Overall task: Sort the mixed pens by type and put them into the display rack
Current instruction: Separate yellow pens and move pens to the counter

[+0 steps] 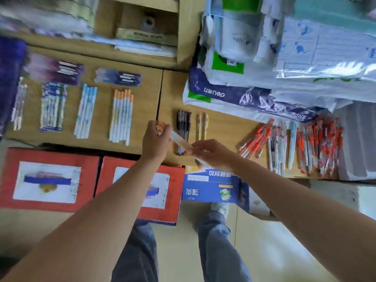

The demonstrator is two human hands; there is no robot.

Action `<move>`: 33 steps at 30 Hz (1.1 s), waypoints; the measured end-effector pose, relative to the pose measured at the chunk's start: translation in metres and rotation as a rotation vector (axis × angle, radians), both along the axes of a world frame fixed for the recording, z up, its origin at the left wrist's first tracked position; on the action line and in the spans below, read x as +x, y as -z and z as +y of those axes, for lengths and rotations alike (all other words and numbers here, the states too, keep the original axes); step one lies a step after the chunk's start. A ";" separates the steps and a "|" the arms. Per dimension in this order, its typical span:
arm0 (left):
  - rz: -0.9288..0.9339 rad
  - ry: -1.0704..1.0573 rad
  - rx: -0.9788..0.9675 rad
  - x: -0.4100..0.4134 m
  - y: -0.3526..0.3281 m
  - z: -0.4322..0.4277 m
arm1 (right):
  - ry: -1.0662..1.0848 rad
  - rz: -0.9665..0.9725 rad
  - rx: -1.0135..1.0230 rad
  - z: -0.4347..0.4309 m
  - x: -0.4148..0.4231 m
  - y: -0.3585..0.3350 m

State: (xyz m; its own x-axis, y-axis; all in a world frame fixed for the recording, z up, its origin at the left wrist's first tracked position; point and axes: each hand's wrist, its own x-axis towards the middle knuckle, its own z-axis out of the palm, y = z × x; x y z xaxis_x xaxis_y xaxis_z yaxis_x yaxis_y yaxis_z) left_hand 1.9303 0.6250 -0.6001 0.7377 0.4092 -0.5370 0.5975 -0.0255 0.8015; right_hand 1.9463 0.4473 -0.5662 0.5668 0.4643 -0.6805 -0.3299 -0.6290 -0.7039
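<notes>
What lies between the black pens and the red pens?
Head view: a few yellow pens beside the black pens, then bare wood; the right hand crosses the near end.

The left hand and the right hand are each covering an end of the white pen they are holding, so its full length is not showing. Just beyond them, that pen and the right fingers are hiding the near ends of the black pens. Far to the left of the left hand, blur is smearing the purple packs, and the picture's edge is cutting off a purple block. Right of the right hand, the red pens are blurring together, too smeared to count.
</notes>
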 end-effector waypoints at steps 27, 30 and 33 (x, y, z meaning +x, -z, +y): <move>-0.025 0.588 0.390 0.010 0.025 0.208 | 0.335 -0.183 -0.298 0.202 0.014 0.051; -0.026 0.606 0.455 0.013 0.040 0.208 | 0.411 -0.182 -0.373 0.203 0.022 0.072; -0.012 0.636 0.500 0.013 0.049 0.204 | 0.411 -0.183 -0.386 0.213 0.025 0.091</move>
State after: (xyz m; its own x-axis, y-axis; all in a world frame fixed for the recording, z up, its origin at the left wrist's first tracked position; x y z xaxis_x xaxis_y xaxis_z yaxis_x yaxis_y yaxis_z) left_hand 1.9438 0.8288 -0.6490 0.9146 0.0995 -0.3920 0.3398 -0.7148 0.6113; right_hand 1.9710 0.6601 -0.6572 0.7718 -0.0799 -0.6309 -0.4956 -0.6971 -0.5181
